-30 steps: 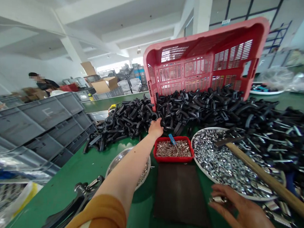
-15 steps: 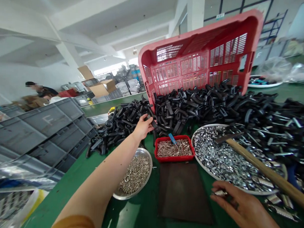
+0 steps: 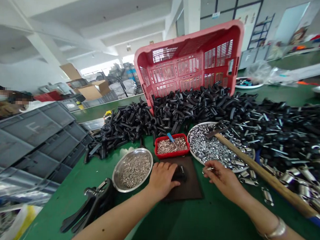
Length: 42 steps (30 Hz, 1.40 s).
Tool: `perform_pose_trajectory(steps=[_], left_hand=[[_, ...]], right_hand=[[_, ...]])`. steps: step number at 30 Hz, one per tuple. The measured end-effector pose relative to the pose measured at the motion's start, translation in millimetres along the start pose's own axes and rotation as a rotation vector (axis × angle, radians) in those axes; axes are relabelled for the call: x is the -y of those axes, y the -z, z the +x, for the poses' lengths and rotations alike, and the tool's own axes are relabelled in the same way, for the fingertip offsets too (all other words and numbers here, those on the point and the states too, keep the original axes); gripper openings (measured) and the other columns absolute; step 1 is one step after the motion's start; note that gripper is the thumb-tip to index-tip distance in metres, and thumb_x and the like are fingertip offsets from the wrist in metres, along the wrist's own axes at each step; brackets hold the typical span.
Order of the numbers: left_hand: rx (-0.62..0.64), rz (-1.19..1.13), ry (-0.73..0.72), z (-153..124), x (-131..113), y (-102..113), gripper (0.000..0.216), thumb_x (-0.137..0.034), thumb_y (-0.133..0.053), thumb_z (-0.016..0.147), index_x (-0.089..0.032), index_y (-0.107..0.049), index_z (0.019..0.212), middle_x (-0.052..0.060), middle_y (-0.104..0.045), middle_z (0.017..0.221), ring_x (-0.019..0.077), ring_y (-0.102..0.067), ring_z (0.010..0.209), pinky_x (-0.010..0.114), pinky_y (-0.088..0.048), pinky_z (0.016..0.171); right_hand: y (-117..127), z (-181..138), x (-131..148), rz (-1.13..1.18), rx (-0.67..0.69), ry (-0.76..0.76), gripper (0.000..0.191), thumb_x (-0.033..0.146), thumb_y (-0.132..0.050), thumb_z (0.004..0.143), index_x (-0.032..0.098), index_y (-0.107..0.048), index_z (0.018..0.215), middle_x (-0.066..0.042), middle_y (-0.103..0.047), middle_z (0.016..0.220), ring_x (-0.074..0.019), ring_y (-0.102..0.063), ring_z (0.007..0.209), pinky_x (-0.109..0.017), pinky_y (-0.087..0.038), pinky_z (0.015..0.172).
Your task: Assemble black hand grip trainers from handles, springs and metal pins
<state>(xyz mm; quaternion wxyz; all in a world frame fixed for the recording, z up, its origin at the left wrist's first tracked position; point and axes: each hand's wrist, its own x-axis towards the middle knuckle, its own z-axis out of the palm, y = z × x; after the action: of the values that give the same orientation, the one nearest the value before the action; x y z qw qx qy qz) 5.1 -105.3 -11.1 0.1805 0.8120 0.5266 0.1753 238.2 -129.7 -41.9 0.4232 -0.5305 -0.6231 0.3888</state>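
My left hand [image 3: 161, 179] is closed around a black plastic clamp part [image 3: 179, 173] on the dark square mat [image 3: 189, 192]. A small metal pin [image 3: 182, 168] sticks up from that part; the palm hides the rest of it. Pinched between the thumb and fingers of my right hand [image 3: 224, 180] is a shiny coil spring [image 3: 209, 168], just right of the mat. At the lower left lies a black spring clamp [image 3: 94, 207] with a spring between its handles. A red tray [image 3: 171, 155] of small rivets stands behind the mat.
A metal bowl [image 3: 118, 171] of small bits sits left of the mat. A hammer [image 3: 253, 167] lies across a plate [image 3: 194, 154] of shiny metal parts. Black parts [image 3: 173, 113] spill from the tipped red crate [image 3: 187, 47]. Loose springs [image 3: 267, 196] lie at right.
My left hand has come back from the black pile to the mat with a black part. My right hand still holds the spring. The view has shifted, bringing the spring clamp at lower left into sight.
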Motion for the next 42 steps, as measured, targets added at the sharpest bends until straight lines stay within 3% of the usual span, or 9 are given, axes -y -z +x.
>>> perform_pose_trajectory(steps=[5,8,12,16,22,27,36,39,42], left_hand=[[-0.07,-0.121,0.064,10.5,-14.8,-14.5,0.011,-0.023,-0.063,0.069,-0.019,-0.056,0.077,0.007,-0.054,0.082,0.026,-0.05,0.088,0.036,-0.033,0.081],[-0.067,-0.634,0.145,11.7,-23.4,-10.6,0.017,-0.034,-0.054,0.076,-0.018,-0.054,0.081,0.004,-0.052,0.076,0.0179,-0.049,0.075,0.029,-0.037,0.073],[0.226,-1.527,0.453,9.1,-32.1,-5.3,0.043,-0.058,-0.045,0.075,-0.016,-0.048,0.076,-0.004,-0.039,0.061,0.0057,-0.032,0.046,0.018,-0.029,0.045],[0.373,-1.909,0.6,10.6,-28.9,-14.7,0.044,-0.058,-0.046,0.076,-0.015,-0.04,0.067,-0.008,-0.027,0.055,0.0012,-0.02,0.038,0.013,-0.02,0.038],[0.505,-2.115,0.655,16.6,-18.0,-21.9,0.039,-0.052,-0.035,0.083,-0.015,-0.045,0.078,-0.005,-0.035,0.059,0.0028,-0.032,0.038,0.013,-0.024,0.035],[0.647,-2.25,0.638,19.0,-7.6,-22.4,0.04,-0.052,-0.035,0.083,-0.014,-0.044,0.075,-0.006,-0.033,0.057,0.0017,-0.029,0.037,0.01,-0.021,0.033],[0.938,-2.12,0.491,20.4,15.4,-23.7,0.038,-0.051,-0.04,0.081,-0.014,-0.044,0.071,-0.006,-0.029,0.054,0.0019,-0.024,0.035,0.011,-0.016,0.031],[0.998,-2.17,0.444,17.8,19.0,-21.9,0.038,-0.05,-0.04,0.081,-0.014,-0.044,0.07,-0.006,-0.027,0.054,0.0018,-0.023,0.035,0.011,-0.015,0.032],[1.027,-2.218,0.445,16.1,20.3,-19.8,0.037,-0.048,-0.041,0.082,-0.014,-0.044,0.068,-0.006,-0.026,0.054,0.0015,-0.023,0.036,0.011,-0.015,0.033]], right_hand=[[-0.5,-2.1,4.0,-0.024,-0.037,0.031,0.027,0.042,-0.049,0.08,0.021,-0.047,0.098,-0.005,-0.062,0.082,-0.0182,-0.062,0.074,-0.03,-0.051,0.06],[1.5,-4.2,19.0,-0.015,-0.044,0.062,0.024,0.041,-0.045,0.083,0.022,-0.047,0.096,-0.005,-0.061,0.083,-0.0175,-0.061,0.075,-0.028,-0.05,0.057],[1.8,-1.6,54.3,-0.034,-0.02,0.098,0.024,0.043,-0.041,0.084,0.021,-0.048,0.094,-0.002,-0.061,0.075,-0.0127,-0.057,0.059,-0.024,-0.045,0.049],[-4.9,11.1,81.1,-0.126,0.012,0.162,0.022,0.041,-0.042,0.085,0.021,-0.05,0.093,0.0,-0.06,0.069,-0.0091,-0.052,0.051,-0.021,-0.041,0.046],[-22.5,33.3,74.6,-0.141,0.077,0.226,0.02,0.038,-0.041,0.086,0.021,-0.049,0.094,-0.001,-0.06,0.075,-0.0116,-0.058,0.064,-0.022,-0.044,0.051],[-27.0,44.7,75.9,-0.387,0.114,0.326,0.016,0.032,-0.042,0.085,0.021,-0.053,0.091,-0.003,-0.062,0.087,-0.0139,-0.058,0.079,-0.026,-0.045,0.07],[-20.7,75.5,106.4,-0.524,0.574,0.381,0.024,0.035,-0.042,0.085,0.02,-0.059,0.093,-0.002,-0.064,0.084,-0.0137,-0.057,0.076,-0.025,-0.043,0.069],[-24.3,81.4,96.0,-0.456,0.584,0.301,0.026,0.038,-0.043,0.084,0.019,-0.059,0.093,-0.002,-0.063,0.081,-0.0133,-0.058,0.074,-0.025,-0.044,0.065],[-29.4,88.9,77.7,-0.324,0.598,0.108,0.033,0.045,-0.043,0.082,0.018,-0.056,0.094,-0.002,-0.062,0.076,-0.0131,-0.058,0.066,-0.021,-0.042,0.048]])
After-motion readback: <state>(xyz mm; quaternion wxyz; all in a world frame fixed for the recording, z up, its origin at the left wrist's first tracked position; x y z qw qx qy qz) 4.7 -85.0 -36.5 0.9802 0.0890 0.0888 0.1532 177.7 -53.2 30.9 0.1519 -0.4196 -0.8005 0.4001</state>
